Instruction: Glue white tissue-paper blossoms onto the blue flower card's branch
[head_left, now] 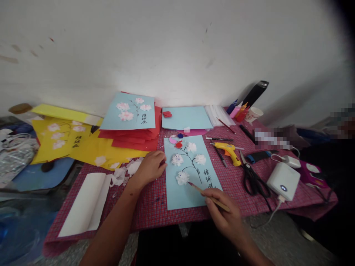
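Observation:
A light blue sheet (177, 199) lies on the checked cloth, with white crumpled-paper flowers (182, 178), a painted branch and black characters on it. My right hand (222, 210) holds a wooden paintbrush (197, 188), its tip beside the lowest flower. At the sheet's left edge rests my left hand (154, 166), fingers curled; whether anything is between them is hidden. Near the sheet's top sit small red (178, 145), pink (172, 139) and dark blue (180, 136) paint spots or dishes, too small to tell.
Left are white paper scraps (119, 176), a folded white sheet (85, 203) and yellow sheets (55, 140). Finished blue artwork (111, 118) tops red paper behind. Right are a yellow glue gun (229, 151), black scissors (253, 181), a white power bank (284, 179), paint bottles (238, 111) and a paper cup (253, 113).

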The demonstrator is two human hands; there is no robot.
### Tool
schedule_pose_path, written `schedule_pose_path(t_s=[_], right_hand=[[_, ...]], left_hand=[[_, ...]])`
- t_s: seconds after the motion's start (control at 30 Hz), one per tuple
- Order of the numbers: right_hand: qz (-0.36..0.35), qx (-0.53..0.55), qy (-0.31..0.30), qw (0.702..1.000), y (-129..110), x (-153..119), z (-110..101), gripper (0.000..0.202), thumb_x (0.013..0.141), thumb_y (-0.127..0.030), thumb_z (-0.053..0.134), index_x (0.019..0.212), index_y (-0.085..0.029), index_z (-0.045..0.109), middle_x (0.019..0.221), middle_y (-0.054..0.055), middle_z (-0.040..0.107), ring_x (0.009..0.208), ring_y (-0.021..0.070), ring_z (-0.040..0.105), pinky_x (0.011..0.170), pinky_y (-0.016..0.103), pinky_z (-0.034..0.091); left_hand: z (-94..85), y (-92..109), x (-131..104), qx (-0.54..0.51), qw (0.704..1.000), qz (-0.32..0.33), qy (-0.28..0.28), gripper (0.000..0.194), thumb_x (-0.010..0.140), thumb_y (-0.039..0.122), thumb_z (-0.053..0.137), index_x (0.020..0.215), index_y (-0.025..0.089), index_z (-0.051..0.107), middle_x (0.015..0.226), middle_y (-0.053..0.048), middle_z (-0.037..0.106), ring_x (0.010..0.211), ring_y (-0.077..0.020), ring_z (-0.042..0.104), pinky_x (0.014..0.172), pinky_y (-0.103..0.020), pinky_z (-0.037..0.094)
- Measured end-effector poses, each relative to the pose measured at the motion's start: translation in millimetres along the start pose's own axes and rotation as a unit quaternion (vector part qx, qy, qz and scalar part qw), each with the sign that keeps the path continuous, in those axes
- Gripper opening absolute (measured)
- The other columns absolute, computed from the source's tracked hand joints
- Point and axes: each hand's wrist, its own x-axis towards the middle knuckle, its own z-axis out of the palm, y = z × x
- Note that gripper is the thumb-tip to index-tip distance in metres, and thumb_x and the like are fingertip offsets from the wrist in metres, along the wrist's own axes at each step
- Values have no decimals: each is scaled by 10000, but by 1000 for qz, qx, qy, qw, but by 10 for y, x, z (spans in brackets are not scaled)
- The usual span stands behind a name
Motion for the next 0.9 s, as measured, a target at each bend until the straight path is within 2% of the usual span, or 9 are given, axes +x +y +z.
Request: schedule_pose_path(t_s=[0.13, 0.33, 0.53, 0.73, 0.9], right_hand=[[3, 1, -8, 1000, 22, 12, 9, 164, 963, -202, 583, 1073, -248, 696, 941, 43, 745, 822, 200, 720, 718, 293, 578], [37, -11, 22, 999, 76, 5, -15, 156, 964, -215, 588, 1074, -241, 695, 959, 46, 746, 823, 201, 719, 729, 296, 578], [1, -7, -1, 1000, 50, 16, 9, 185, 956, -181, 580, 1087, -249, 692, 971, 39, 746, 864, 199, 720, 767, 299, 574], [-12, 8, 11, 1000, 18, 3, -29, 223, 942, -157, 581, 1107, -256, 692, 1000, 45, 747, 895, 212, 722, 790, 317, 577], [-9, 12, -11, 1000, 15, 33, -24, 196, 948, -165, 574, 1073, -254, 696, 933, 37, 737, 821, 203, 713, 720, 304, 573]], left_hand=[[3, -2, 0, 3, 1000, 1, 1, 48, 893, 211, 584, 855, 222, 557, 1022, -57, 667, 1004, -245, 624, 920, -391, 479], [11, -14, 0, 7, 1000, 3, 1, 63, 898, 210, 586, 852, 216, 545, 1022, -55, 664, 994, -240, 619, 911, -386, 475], [19, -22, 5, 11, 1000, 4, -1, 54, 902, 214, 584, 860, 213, 551, 1022, -54, 660, 995, -240, 616, 911, -384, 473], [28, -34, -3, 11, 1000, 6, -1, 57, 902, 211, 582, 856, 210, 549, 1009, -54, 660, 980, -235, 615, 900, -379, 472], [34, -40, 1, 10, 1000, 7, 2, 37, 897, 206, 580, 867, 211, 558, 1012, -54, 661, 992, -235, 613, 913, -382, 469]])
